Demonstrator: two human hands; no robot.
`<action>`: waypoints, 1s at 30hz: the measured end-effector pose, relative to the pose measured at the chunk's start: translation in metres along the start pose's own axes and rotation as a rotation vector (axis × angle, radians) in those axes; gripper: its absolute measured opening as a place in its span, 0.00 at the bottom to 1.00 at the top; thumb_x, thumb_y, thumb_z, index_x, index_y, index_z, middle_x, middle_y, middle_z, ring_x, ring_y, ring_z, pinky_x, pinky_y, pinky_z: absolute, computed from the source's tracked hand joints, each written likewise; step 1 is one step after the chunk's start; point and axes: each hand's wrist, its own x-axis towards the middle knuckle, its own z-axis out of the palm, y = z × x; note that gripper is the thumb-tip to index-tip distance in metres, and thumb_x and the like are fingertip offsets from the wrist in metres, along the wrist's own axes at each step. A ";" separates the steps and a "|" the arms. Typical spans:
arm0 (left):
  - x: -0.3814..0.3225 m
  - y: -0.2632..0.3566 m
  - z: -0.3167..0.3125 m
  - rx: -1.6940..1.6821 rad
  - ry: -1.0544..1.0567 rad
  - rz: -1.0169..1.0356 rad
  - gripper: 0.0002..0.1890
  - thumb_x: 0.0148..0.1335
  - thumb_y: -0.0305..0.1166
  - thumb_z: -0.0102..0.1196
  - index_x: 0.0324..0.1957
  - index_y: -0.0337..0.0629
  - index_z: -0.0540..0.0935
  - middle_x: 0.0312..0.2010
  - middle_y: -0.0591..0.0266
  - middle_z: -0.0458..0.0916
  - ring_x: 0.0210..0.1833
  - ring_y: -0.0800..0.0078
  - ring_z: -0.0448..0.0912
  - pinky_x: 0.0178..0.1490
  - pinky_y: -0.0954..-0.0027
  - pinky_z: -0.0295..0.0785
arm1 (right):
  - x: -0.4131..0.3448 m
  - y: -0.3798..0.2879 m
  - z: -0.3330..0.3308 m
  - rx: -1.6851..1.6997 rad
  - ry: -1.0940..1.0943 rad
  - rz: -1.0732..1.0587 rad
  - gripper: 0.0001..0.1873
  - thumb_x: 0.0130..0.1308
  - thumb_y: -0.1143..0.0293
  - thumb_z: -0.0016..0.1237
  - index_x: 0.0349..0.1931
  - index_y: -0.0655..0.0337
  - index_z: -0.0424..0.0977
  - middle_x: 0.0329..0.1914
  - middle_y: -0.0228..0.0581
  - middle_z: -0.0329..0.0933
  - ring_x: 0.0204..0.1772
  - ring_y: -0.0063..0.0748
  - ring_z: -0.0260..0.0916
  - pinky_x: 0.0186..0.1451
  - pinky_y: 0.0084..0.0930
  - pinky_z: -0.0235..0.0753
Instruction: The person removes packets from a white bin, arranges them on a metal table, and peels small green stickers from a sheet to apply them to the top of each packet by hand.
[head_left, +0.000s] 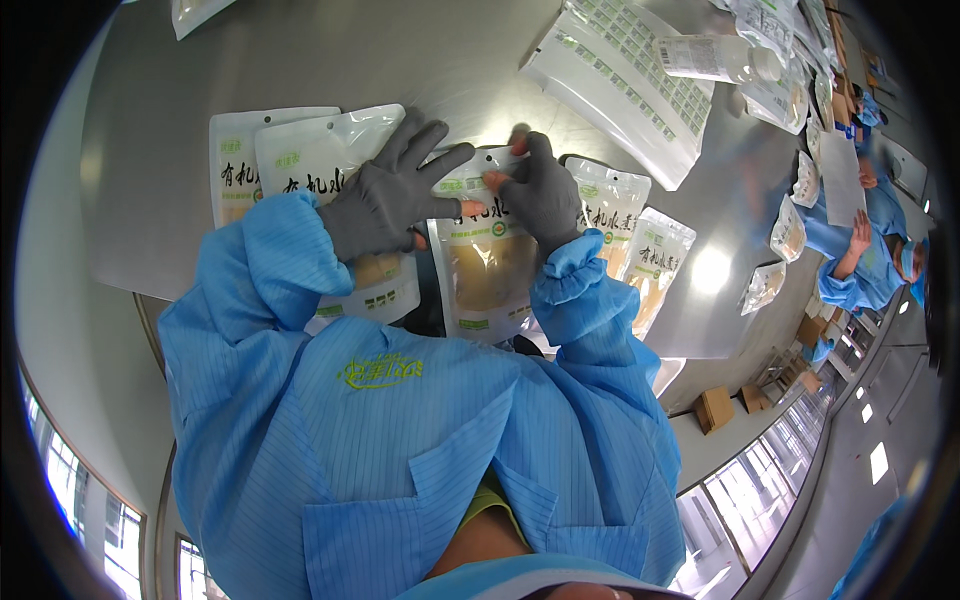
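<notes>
In front of me a white pouch with a clear window (491, 274) shows pale yellowish contents. My left hand (390, 191), in a grey glove with some bare fingertips, has its fingers spread; its thumb touches the pouch's upper front. My right hand (541, 187), gloved alike, bends over the same pouch's top right corner. Its thumb rests near the printed front and a blurred fingertip reaches the top edge; whether it grips is unclear. Under my left hand and forearm lies another pouch (330, 142), overlapping a further pouch (229, 150). Two pouches, one inner (615, 191) and one outer (656, 262), lie right of my right hand.
A white sheet with rows of small green labels (600, 97) lies on the metal table (465, 45). A plastic bottle (712, 60) lies on its side across it. Several filled pouches (787, 229) line the right side, where a co-worker (862, 225) holds a white sheet (841, 180).
</notes>
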 end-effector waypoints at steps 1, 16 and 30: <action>-0.001 0.001 -0.004 -0.016 0.000 0.001 0.36 0.33 0.50 0.72 0.53 0.70 0.81 0.72 0.58 0.54 0.75 0.44 0.44 0.77 0.40 0.34 | 0.001 0.004 -0.001 0.050 -0.022 -0.031 0.25 0.52 0.60 0.62 0.48 0.53 0.66 0.26 0.42 0.78 0.34 0.48 0.79 0.37 0.40 0.74; 0.017 0.027 -0.011 0.194 0.141 -0.021 0.33 0.48 0.49 0.65 0.58 0.49 0.77 0.63 0.50 0.68 0.70 0.48 0.56 0.74 0.40 0.38 | -0.121 0.134 -0.013 -0.431 0.686 0.096 0.46 0.50 0.39 0.58 0.61 0.66 0.64 0.68 0.55 0.58 0.67 0.61 0.54 0.66 0.52 0.59; 0.079 0.185 0.068 -1.582 0.829 -0.616 0.35 0.64 0.31 0.57 0.70 0.37 0.56 0.50 0.55 0.77 0.49 0.72 0.76 0.50 0.70 0.73 | -0.151 0.148 0.012 0.005 0.787 -0.231 0.30 0.52 0.54 0.62 0.49 0.68 0.73 0.61 0.50 0.68 0.62 0.55 0.62 0.63 0.45 0.67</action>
